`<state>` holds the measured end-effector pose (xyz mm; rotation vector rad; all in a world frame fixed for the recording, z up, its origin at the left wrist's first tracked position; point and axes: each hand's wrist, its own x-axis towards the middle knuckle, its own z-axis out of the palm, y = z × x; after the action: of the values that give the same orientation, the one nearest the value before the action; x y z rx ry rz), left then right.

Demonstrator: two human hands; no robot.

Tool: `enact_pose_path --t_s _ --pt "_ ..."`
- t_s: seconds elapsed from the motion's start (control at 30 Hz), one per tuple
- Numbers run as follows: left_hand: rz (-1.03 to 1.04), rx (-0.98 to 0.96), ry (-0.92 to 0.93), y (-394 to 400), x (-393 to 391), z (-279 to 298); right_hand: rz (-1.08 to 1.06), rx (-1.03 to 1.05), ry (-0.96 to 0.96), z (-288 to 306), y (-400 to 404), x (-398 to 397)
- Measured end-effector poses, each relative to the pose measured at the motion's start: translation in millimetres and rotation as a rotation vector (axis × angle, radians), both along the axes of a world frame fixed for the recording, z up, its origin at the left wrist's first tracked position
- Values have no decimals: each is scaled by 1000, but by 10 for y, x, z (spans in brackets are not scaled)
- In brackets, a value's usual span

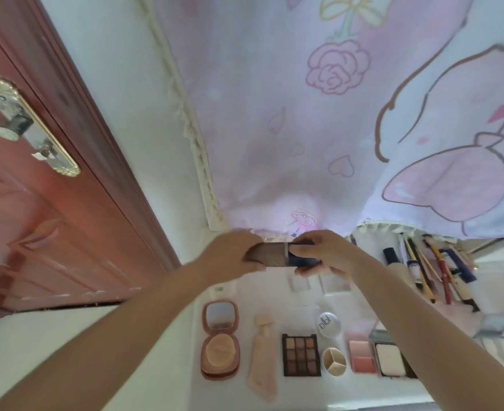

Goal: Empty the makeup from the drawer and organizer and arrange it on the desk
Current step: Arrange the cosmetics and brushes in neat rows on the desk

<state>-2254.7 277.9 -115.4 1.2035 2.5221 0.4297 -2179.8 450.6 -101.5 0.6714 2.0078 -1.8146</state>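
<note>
Both my hands hold one flat makeup brush (277, 255) level above the back of the white desk (244, 295). My left hand (233, 252) grips its brown bristle end and my right hand (324, 253) grips its dark blue handle. Below them makeup lies in a row: an open round powder compact (220, 341), a beige tube (263, 353), a dark eyeshadow palette (301, 355), a round three-part pot (333, 361) with its clear lid (328, 323), a pink blush palette (362, 356) and a white pressed powder case (390, 359).
Several pencils, brushes and tubes (431, 271) lie fanned out at the right back of the desk. Two small clear cases (299, 282) lie under my hands. A pink cartoon curtain (333, 114) hangs behind the desk. A red-brown door (37, 203) stands at the left.
</note>
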Motion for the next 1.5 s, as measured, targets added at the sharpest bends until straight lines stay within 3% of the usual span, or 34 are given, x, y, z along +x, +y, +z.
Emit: enact_pose_path --t_s 0.3,0.43,0.5,0.63,0.8,0.87,1.07,1.5 --pt "-24 -59 75 -189 -13 245 40 -37 32 125 36 25" --pt "130 -142 51 -575 -210 176 -184 -18 91 225 468 123" --pt "173 -174 1 -653 -243 84 -159 3 85 237 562 103" --pt "336 -12 -274 -449 -88 -239 -137 -12 22 -9 378 -129" --pt "749 180 -810 -90 153 -788 -278 -8 -23 -488 266 -365" --pt "909 214 -931 23 205 -969 -272 59 -46 -683 270 -433" --pt "939 65 -876 320 256 -1219 -104 376 -128 -1179 300 -563" --pt "928 -122 -813 580 242 -1318 -88 287 -70 -1473 407 -797"
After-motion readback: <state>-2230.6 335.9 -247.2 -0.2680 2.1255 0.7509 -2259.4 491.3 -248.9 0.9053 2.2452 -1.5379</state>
